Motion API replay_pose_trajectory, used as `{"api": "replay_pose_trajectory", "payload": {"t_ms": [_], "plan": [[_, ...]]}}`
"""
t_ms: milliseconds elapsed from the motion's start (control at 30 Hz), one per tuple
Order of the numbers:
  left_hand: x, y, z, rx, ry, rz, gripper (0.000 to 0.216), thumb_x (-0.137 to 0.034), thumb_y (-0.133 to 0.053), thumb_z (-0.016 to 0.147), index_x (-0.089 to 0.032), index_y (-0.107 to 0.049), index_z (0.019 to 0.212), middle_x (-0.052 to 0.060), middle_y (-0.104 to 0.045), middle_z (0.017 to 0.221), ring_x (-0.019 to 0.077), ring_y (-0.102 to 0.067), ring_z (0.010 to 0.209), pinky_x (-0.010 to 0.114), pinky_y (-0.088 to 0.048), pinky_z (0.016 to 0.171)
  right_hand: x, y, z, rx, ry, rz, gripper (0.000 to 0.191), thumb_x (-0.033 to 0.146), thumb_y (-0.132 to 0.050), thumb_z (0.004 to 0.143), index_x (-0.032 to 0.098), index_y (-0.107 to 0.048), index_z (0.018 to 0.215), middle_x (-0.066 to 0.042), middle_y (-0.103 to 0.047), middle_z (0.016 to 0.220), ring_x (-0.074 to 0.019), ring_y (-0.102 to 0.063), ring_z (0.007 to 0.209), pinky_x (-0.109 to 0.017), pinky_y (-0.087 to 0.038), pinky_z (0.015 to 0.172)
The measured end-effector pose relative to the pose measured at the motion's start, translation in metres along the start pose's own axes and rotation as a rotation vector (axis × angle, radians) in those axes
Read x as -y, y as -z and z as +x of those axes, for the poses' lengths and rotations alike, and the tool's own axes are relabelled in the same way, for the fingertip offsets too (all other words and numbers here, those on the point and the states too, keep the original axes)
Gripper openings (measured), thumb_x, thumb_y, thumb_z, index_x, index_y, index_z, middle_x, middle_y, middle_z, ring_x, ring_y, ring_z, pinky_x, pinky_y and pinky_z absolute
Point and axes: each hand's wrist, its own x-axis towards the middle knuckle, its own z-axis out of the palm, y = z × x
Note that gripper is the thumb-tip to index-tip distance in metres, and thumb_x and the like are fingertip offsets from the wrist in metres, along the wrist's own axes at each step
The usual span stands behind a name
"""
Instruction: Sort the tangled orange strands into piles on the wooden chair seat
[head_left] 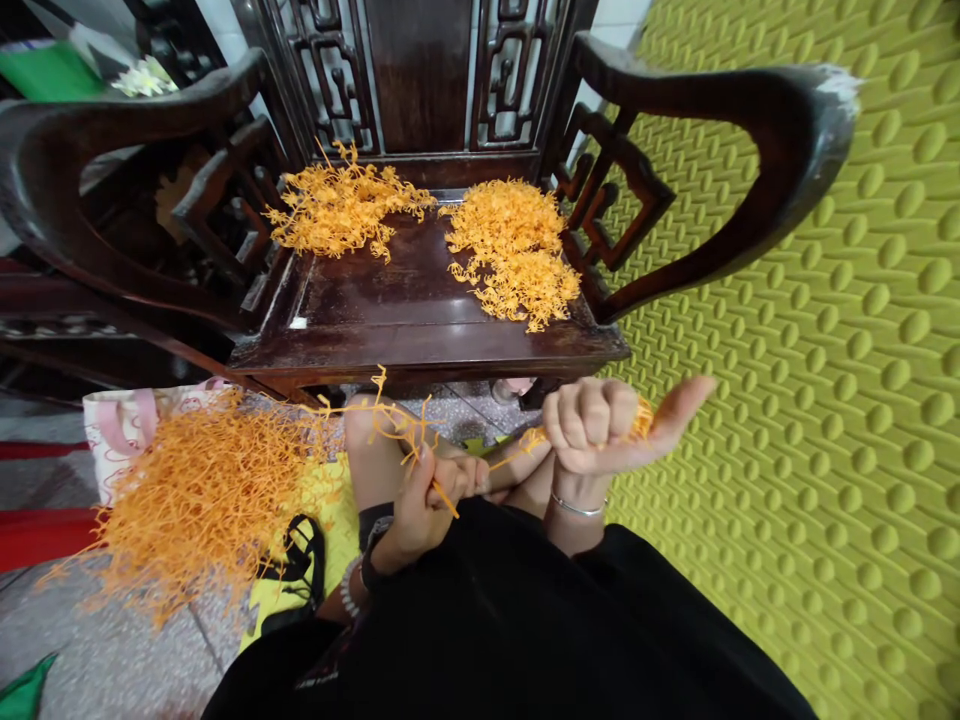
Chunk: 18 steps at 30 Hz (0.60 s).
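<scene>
My left hand (435,498) is closed round an orange branched strand (381,408), thin and plastic-looking, whose twigs stick up above the thumb. A short orange end pokes out below the fingers. To the right, my right hand (589,428) has its fingers curled over a bunch of similar orange pieces (643,418), with the thumb stretched outward. A thin orange length runs between the two hands. Most of what the right fingers hold is hidden. Both hands are above my lap, in front of a dark wooden chair (420,340).
On the chair seat lie two orange piles, a left one (337,210) and a right one (514,240). A large heap of orange strands (202,500) spreads at lower left, by a patterned bag (101,420) and a black sandal (304,560). Yellow bumpy matting (810,400) covers the right side.
</scene>
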Motion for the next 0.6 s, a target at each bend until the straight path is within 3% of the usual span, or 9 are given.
{"api": "replay_pose_trajectory", "payload": {"t_ms": [100, 200, 333, 500, 600], "plan": [[-0.007, 0.001, -0.002, 0.064, -0.019, -0.002, 0.065, -0.050, -0.035, 0.096, -0.017, -0.015, 0.043, -0.004, -0.009, 0.036, 0.0126, -0.020, 0.044, 0.032, -0.029, 0.056, 0.000, -0.006, 0.007, 0.117, 0.077, -0.063, 0.066, 0.064, -0.031, 0.092, 0.020, -0.022, 0.045, 0.005, -0.020, 0.036, -0.0057, -0.017, 0.032, -0.022, -0.019, 0.038], [-0.014, -0.001, -0.002, 0.055, -0.043, 0.008, 0.064, -0.049, -0.034, 0.097, -0.018, -0.016, 0.044, -0.003, -0.008, 0.037, 0.0134, -0.023, 0.046, 0.032, -0.030, 0.057, 0.001, -0.007, 0.015, 0.132, 0.087, -0.077, 0.064, 0.062, -0.037, 0.090, 0.020, -0.022, 0.044, 0.006, -0.020, 0.036, -0.0053, -0.014, 0.031, -0.022, -0.018, 0.036], [-0.017, -0.005, 0.005, 0.064, -0.078, 0.005, 0.064, -0.049, -0.035, 0.097, -0.017, -0.016, 0.045, -0.003, -0.010, 0.037, 0.0127, -0.024, 0.047, 0.030, -0.030, 0.056, 0.005, -0.003, 0.024, 0.079, 0.095, -0.001, 0.063, 0.057, -0.043, 0.090, 0.019, -0.022, 0.045, 0.006, -0.021, 0.036, -0.0049, -0.016, 0.030, -0.022, -0.017, 0.036], [-0.020, -0.010, 0.024, -0.014, -0.115, 0.038, 0.065, -0.049, -0.037, 0.096, -0.016, -0.016, 0.044, -0.004, -0.008, 0.038, 0.0113, -0.022, 0.045, 0.030, -0.032, 0.056, 0.012, 0.004, 0.045, 0.035, 0.116, 0.093, 0.062, 0.050, -0.048, 0.091, 0.020, -0.019, 0.045, 0.007, -0.017, 0.034, -0.0052, -0.016, 0.027, -0.024, -0.016, 0.033], [-0.022, -0.008, 0.040, -0.070, -0.158, 0.091, 0.067, -0.051, -0.040, 0.094, -0.016, -0.015, 0.044, -0.004, -0.008, 0.037, 0.0113, -0.023, 0.044, 0.030, -0.034, 0.055, 0.014, 0.011, 0.063, -0.107, 0.080, 0.054, 0.060, 0.042, -0.044, 0.094, 0.019, -0.018, 0.046, 0.008, -0.016, 0.034, -0.0045, -0.013, 0.027, -0.023, -0.016, 0.033]]}}
